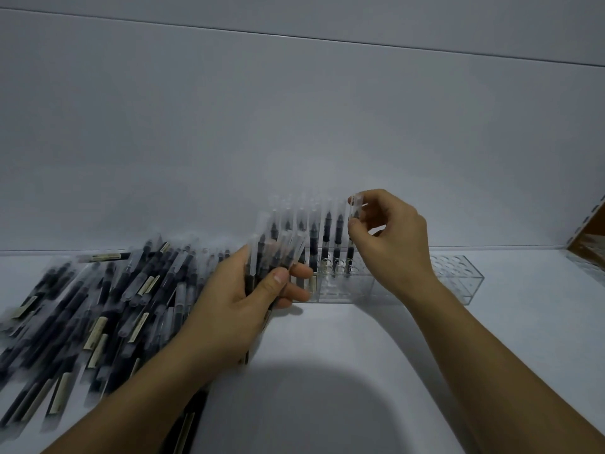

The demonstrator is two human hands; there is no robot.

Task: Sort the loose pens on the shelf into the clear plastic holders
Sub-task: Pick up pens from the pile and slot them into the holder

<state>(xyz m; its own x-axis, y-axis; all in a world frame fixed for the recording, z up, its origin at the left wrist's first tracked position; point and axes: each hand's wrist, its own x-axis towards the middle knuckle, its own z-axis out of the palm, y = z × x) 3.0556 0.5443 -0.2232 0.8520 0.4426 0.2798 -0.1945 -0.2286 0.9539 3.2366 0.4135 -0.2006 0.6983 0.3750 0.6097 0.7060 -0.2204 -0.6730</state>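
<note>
A clear plastic holder (458, 276) with round holes stands on the white shelf against the back wall. Several dark pens with frosted caps (327, 231) stand upright in its left holes. My right hand (389, 237) pinches one upright pen (353, 224) by its cap, with the pen's lower end at the holder's top. My left hand (242, 296) grips a bundle of several pens (271, 257), caps up, just left of the holder. A large heap of loose pens (98, 306) lies on the shelf at the left.
The white shelf (523, 322) continues to the right of the holder. A brown-edged box or frame (589, 237) and another clear piece (586, 267) sit at the far right. A plain white wall stands close behind the holder.
</note>
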